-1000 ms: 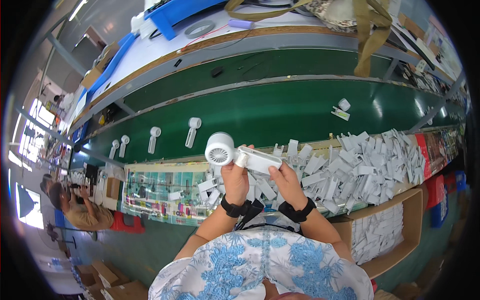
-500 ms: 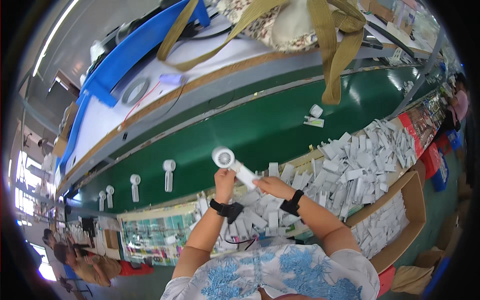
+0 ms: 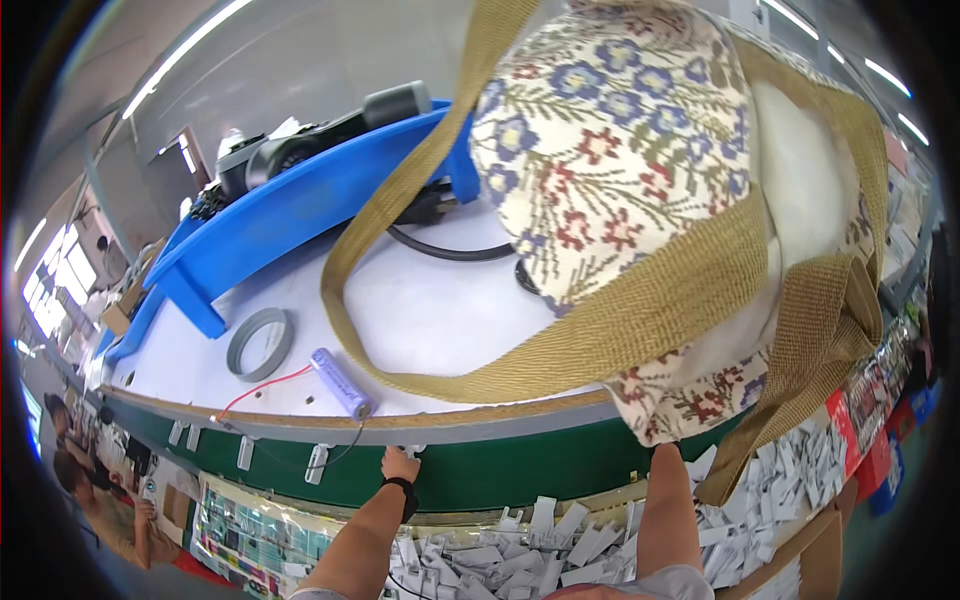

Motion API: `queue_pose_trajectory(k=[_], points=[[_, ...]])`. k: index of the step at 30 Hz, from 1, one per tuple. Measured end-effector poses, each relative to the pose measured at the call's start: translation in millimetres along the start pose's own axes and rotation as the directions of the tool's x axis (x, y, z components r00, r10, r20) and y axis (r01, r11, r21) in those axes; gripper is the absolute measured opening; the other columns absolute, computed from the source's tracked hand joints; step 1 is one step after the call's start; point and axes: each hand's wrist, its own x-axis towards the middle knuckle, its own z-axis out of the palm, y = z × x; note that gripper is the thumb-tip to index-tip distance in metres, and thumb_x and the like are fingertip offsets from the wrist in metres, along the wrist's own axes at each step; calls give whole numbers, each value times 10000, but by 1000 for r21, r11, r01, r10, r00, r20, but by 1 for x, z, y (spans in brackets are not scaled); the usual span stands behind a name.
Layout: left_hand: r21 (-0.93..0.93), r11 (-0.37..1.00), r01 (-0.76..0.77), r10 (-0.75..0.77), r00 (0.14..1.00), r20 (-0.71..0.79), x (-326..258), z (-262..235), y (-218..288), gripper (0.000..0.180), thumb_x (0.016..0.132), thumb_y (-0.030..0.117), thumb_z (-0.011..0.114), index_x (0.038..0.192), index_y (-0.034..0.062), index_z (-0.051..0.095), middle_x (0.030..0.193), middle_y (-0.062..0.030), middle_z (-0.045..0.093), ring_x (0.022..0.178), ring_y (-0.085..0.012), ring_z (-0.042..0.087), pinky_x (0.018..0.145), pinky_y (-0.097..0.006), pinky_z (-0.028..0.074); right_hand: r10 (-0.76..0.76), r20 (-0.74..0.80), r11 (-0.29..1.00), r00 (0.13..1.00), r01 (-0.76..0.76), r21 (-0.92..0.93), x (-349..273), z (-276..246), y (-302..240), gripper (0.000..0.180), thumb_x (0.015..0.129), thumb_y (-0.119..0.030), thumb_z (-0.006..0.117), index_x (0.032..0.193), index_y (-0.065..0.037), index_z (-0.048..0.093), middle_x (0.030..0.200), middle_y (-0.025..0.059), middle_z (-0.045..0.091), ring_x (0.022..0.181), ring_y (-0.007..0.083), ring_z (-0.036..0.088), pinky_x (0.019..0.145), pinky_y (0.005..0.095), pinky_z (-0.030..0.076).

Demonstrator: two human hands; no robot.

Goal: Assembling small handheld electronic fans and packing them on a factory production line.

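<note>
My left hand (image 3: 400, 465) is over the green conveyor belt, just below the shelf's front edge. Its fingers are curled around a white handheld fan (image 3: 414, 450), of which only a small part shows; the shelf edge covers the rest. Stretched forward on the other side is my right forearm (image 3: 670, 520), but the hand at its end is hidden behind a flowered cloth bag (image 3: 620, 150). White handheld fans, including a nearer one (image 3: 316, 464) and a farther one (image 3: 246, 453), lie spaced along the belt (image 3: 520, 465) to the left.
The bag's tan straps (image 3: 560, 355) hang over the shelf (image 3: 440, 310). On the shelf are a purple battery cell (image 3: 340, 383) with wires, a grey ring (image 3: 234, 355) and a blue rack (image 3: 300, 185). White plastic parts (image 3: 480, 555) are heaped before me; a cardboard box (image 3: 825, 550) stands right.
My view has tipped up toward the shelf and bag. My hands, which both held the fan over the belt, are now apart; the left is by the shelf edge, the right behind the bag.
</note>
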Motion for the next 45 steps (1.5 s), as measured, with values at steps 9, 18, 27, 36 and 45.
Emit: queue_pose_trajectory(k=[9,18,27,36,45], points=[[-769,428,474,428,644,635,-124,-114,96,338,885,249,516,1136,22,517,1010,-108,610,900,-200,607,782,-302,485,-465,-120,751,877,463,472,-1,122,38,251,795,-304,645,868,-99,521,670,27,530,544,128,512,416,218,351],[-836,-138,530,485,772,410,-263,-195,88,301,912,232,380,1061,-15,464,899,-114,603,815,-190,605,735,-313,495,-783,129,591,609,792,-156,-118,389,169,244,832,-250,602,892,-22,540,664,28,553,550,100,534,491,237,407],[-831,-47,555,556,706,440,-318,-244,60,217,900,166,441,1075,45,483,966,-125,579,841,-185,588,735,-311,494,-708,197,647,679,734,-205,-175,420,206,183,864,-169,549,920,4,538,729,8,535,595,66,502,519,220,413],[-631,-64,773,629,522,576,-330,-279,42,301,887,132,348,1133,3,463,996,-153,564,775,-231,598,633,-338,513,-971,-5,218,237,883,-416,-182,398,232,528,689,-106,695,1152,-39,452,1078,78,499,975,184,505,796,300,416],[-673,102,733,686,438,581,-323,-287,43,305,905,179,395,1118,-19,488,901,-124,597,696,-213,607,590,-312,507,-921,34,384,389,886,259,-163,394,258,753,675,48,646,1314,-81,268,1283,86,354,1141,215,422,910,349,421]])
